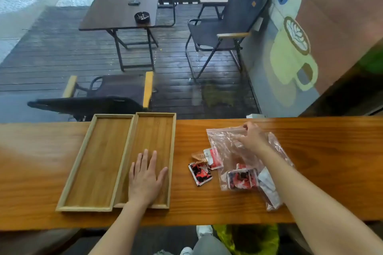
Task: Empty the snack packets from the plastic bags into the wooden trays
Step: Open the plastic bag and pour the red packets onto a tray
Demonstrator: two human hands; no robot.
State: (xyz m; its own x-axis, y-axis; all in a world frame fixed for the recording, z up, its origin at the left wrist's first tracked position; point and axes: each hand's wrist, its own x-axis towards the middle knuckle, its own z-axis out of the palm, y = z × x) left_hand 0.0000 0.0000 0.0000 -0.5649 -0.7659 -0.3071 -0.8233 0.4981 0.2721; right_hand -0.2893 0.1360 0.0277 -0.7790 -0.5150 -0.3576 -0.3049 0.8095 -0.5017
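Note:
Two long wooden trays lie side by side on the counter, the left tray (78, 174) and the right tray (154, 128), both with nothing in them but my hand. My left hand (146, 178) rests flat, fingers spread, on the floor of the right tray. To the right lies a clear plastic zip bag (222, 143) with red-and-black snack packets (241, 178) inside; a second bag (273, 190) shows under my forearm. My right hand (251, 136) pinches the top edge of the clear bag. A few packets (200, 174) lie loose on the counter between bag and trays.
The wooden counter (37, 161) runs left to right, its far edge against a window. Outside are a folding table (118, 12) and dark chairs on a wet deck. Below the counter's near edge I see a yellow-green bag (248, 238) and my knee.

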